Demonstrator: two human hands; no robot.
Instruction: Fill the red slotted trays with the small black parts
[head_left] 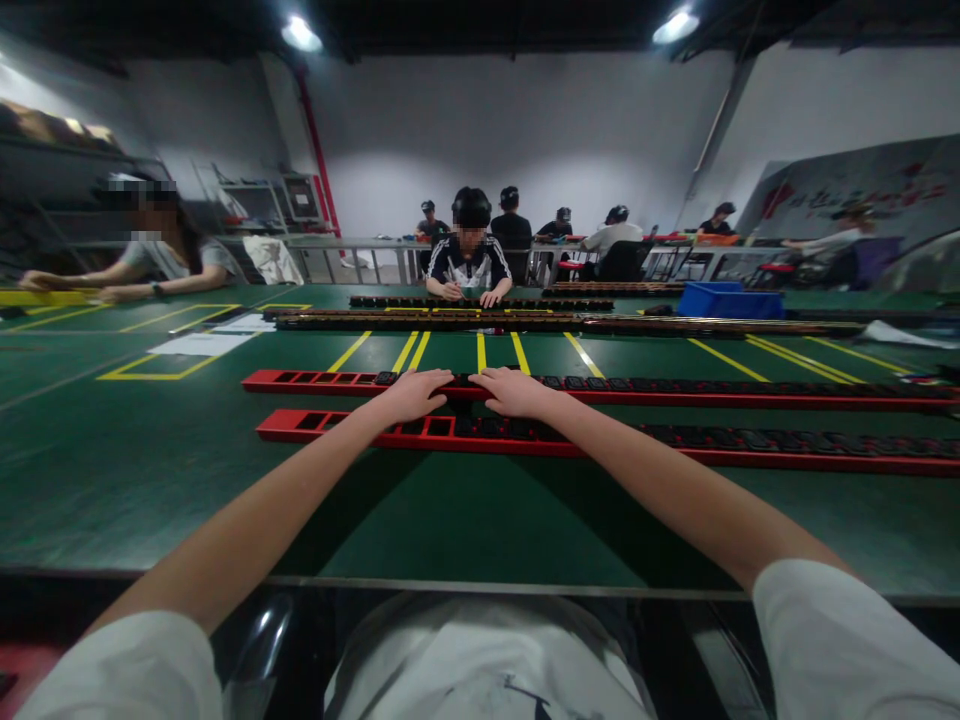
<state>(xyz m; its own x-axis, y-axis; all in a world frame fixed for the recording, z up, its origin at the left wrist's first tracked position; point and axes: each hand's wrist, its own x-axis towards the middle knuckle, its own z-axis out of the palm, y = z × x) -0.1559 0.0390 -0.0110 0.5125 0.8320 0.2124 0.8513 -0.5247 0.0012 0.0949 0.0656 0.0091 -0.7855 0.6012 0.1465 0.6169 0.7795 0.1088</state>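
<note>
My left hand [415, 394] rests over the farther red rail [262, 381], its fingers stretched to the right and the thumb apart. Opposite it, my right hand [513, 392] lies on the same rail with fingers stretched left. A dark gap separates the fingertips, where small black parts sit in the rail; I cannot make out any part gripped. Nearer to me runs a second red rail [279, 425], with open slots at its left end and black pieces [517, 430] filling it toward the right. My right forearm passes above this nearer rail.
Yellow tape lines [481, 352] mark the green table [187, 480]. Beyond lie long dark rails [427, 320], a blue bin [729, 301] and white papers [206, 343]. A person [470, 255] works across from me, another [169, 245] at left; several sit farther back.
</note>
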